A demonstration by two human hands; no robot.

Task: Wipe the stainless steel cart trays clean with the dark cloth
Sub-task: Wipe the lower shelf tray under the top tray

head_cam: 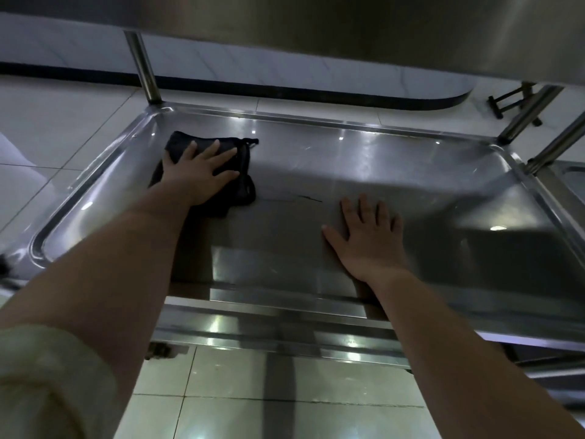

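Note:
A shallow stainless steel tray [411, 172] of the cart fills the middle of the view. The dark cloth [243, 185] lies crumpled in its far left part. My left hand [199, 172] presses flat on the cloth with fingers spread. My right hand [367, 239] rests palm down on the bare tray floor near the front edge, fingers apart, holding nothing. A thin dark streak [305, 198] marks the tray between the two hands.
The underside of an upper tray [348, 33] hangs overhead. Upright cart posts stand at the far left corner [144, 68] and the far right corner [528, 115]. A second cart's tray edge [569, 179] sits at the right. Pale floor tiles [253, 391] lie below.

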